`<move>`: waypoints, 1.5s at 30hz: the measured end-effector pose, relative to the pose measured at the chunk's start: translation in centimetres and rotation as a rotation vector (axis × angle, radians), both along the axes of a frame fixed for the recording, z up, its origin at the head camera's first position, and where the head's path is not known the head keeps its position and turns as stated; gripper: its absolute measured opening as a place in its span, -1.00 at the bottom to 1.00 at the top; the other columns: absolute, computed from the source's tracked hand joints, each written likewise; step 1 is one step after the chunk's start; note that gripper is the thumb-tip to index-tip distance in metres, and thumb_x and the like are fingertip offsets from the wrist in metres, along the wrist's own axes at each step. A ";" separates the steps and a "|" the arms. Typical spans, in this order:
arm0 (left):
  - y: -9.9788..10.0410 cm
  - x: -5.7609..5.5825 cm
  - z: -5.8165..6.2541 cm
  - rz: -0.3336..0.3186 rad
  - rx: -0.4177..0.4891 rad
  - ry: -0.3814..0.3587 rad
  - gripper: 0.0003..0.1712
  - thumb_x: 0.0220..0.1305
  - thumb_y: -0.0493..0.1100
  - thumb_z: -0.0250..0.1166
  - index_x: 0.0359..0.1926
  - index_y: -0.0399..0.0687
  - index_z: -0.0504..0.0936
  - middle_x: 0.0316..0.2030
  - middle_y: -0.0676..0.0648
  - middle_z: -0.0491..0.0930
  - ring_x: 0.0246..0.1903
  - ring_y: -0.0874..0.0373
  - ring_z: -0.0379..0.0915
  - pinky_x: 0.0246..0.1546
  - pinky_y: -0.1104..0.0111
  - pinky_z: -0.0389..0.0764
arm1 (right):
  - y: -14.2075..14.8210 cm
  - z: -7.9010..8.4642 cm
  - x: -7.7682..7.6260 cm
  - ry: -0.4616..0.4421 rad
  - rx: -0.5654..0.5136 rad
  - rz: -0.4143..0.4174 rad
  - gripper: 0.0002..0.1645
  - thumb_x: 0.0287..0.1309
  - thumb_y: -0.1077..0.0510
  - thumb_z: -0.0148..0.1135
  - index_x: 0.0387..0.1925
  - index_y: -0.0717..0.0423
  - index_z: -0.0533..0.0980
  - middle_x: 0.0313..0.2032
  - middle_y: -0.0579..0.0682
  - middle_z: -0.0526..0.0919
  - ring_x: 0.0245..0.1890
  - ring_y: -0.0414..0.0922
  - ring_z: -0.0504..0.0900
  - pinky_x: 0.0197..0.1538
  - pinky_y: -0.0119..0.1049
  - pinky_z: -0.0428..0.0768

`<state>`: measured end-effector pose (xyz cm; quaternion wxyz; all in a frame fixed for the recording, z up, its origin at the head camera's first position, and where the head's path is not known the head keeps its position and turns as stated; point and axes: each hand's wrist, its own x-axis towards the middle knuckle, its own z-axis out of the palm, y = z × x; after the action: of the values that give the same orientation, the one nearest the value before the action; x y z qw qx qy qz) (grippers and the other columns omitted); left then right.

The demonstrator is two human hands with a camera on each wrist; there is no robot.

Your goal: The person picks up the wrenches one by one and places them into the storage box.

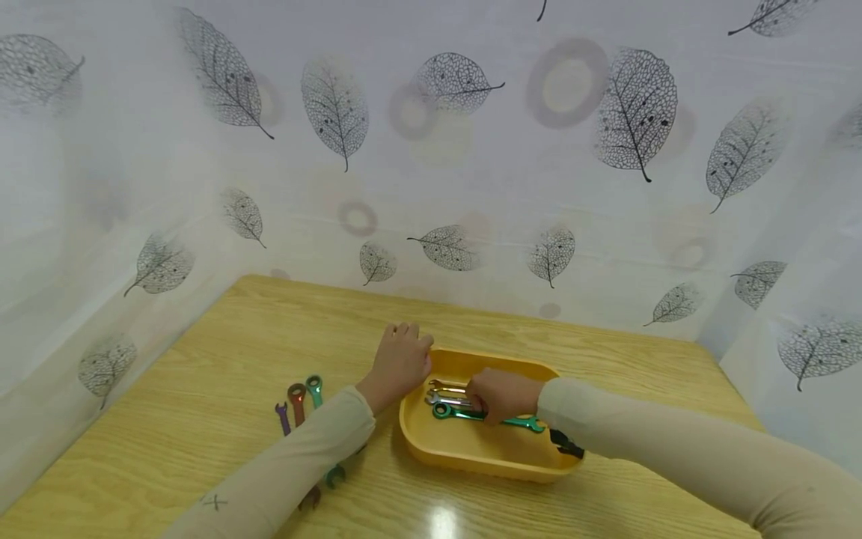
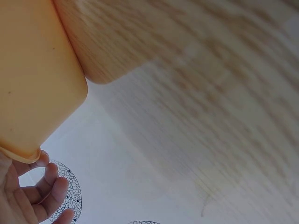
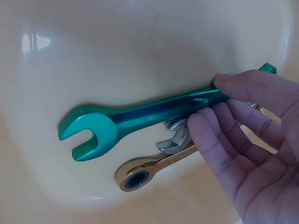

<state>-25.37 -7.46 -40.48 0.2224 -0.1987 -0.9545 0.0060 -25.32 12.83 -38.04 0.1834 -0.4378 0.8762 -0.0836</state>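
Though illegible, lettering (image 3: 158,116) on the green wrench (image 3: 145,116) in the right hand (image 1: 501,393)

Green wrench (image 3: 154,113) (mid-shaft) partly hidden

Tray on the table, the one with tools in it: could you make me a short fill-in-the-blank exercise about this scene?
The right hand pinches a ____ combination wrench.
The hand touching the rim of the tray is the person's ____ one.
Outside the tray, the leftmost wrench is ____.
Missing words: green; left; purple.
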 end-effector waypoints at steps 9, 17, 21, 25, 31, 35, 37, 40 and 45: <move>0.1 0.1 0.1 0.003 -0.016 0.004 -0.84 0.16 -0.07 0.21 -0.28 -0.01 0.60 -0.36 -0.06 0.55 -0.28 0.05 0.47 -0.14 0.19 0.47 | 0.3 0.2 0.1 -0.019 -0.010 0.020 -0.78 -0.22 0.45 0.32 -0.67 0.19 0.45 -0.70 -0.23 0.29 -0.67 -0.36 0.19 -0.56 -0.54 0.20; 0.0 0.3 0.2 0.002 -0.022 0.026 -0.85 0.15 -0.07 0.22 -0.30 -0.01 0.59 -0.37 -0.06 0.54 -0.28 0.05 0.47 -0.15 0.19 0.48 | 0.9 0.7 0.1 -0.028 -0.051 0.020 -0.84 -0.16 0.44 0.26 -0.61 0.18 0.49 -0.67 -0.20 0.34 -0.65 -0.37 0.21 -0.55 -0.54 0.22; 0.0 0.2 0.3 -0.002 -0.015 0.025 -0.86 0.15 -0.08 0.22 -0.32 -0.02 0.59 -0.38 -0.07 0.54 -0.29 0.04 0.47 -0.16 0.19 0.48 | 1.2 1.3 0.2 -0.024 -0.081 0.034 -0.80 -0.15 0.45 0.20 -0.65 0.18 0.40 -0.68 -0.18 0.16 -0.65 -0.32 0.10 -0.54 -0.48 0.12; 0.0 0.2 0.3 0.000 -0.012 0.013 -0.86 0.15 -0.08 0.22 -0.32 -0.02 0.59 -0.37 -0.07 0.54 -0.28 0.04 0.47 -0.13 0.18 0.48 | 1.6 1.5 0.2 0.026 -0.082 0.049 -0.79 -0.07 0.41 0.23 -0.65 0.16 0.42 -0.68 -0.20 0.16 -0.64 -0.32 0.09 -0.53 -0.48 0.14; 0.1 0.2 0.2 0.010 -0.017 -0.009 -0.85 0.16 -0.07 0.21 -0.29 -0.01 0.60 -0.35 -0.07 0.55 -0.27 0.04 0.48 -0.11 0.17 0.48 | 2.0 1.9 0.4 0.067 -0.086 0.049 -0.82 -0.02 0.37 0.24 -0.62 0.12 0.48 -0.67 -0.19 0.33 -0.62 -0.35 0.17 -0.51 -0.50 0.22; 0.1 0.3 0.2 0.012 -0.008 -0.015 -0.84 0.16 -0.07 0.22 -0.27 -0.01 0.61 -0.33 -0.08 0.56 -0.25 0.03 0.48 -0.09 0.15 0.48 | 2.1 2.9 0.9 0.072 -0.074 0.019 -0.84 -0.06 0.35 0.27 -0.59 0.09 0.50 -0.62 -0.18 0.48 -0.62 -0.37 0.29 -0.50 -0.52 0.34; 0.1 0.4 0.3 0.010 -0.003 -0.013 -0.84 0.15 -0.07 0.22 -0.28 -0.01 0.61 -0.34 -0.08 0.56 -0.26 0.03 0.48 -0.10 0.16 0.48 | 2.1 3.4 1.1 0.097 -0.071 0.012 -0.85 -0.04 0.32 0.27 -0.58 0.07 0.51 -0.59 -0.16 0.53 -0.60 -0.37 0.35 -0.47 -0.51 0.40; 0.1 0.4 0.4 0.009 0.000 -0.014 -0.85 0.15 -0.08 0.22 -0.28 -0.02 0.61 -0.35 -0.08 0.55 -0.27 0.03 0.47 -0.11 0.16 0.47 | 2.4 3.9 1.2 0.154 -0.081 0.014 -0.92 0.03 0.28 0.26 -0.51 0.06 0.56 -0.53 -0.14 0.60 -0.57 -0.38 0.42 -0.43 -0.50 0.47; 0.1 0.4 0.4 0.012 -0.005 -0.017 -0.84 0.16 -0.08 0.22 -0.27 -0.02 0.61 -0.35 -0.08 0.55 -0.27 0.03 0.47 -0.11 0.17 0.47 | 3.2 5.0 1.5 0.181 -0.115 -0.033 -0.91 0.14 0.23 0.18 -0.43 0.04 0.59 -0.50 -0.15 0.62 -0.57 -0.39 0.45 -0.39 -0.47 0.50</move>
<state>-24.98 -7.34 -40.10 0.2137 -0.1937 -0.9575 0.0080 -23.85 16.03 -33.07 0.0769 -0.4387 0.8901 -0.0968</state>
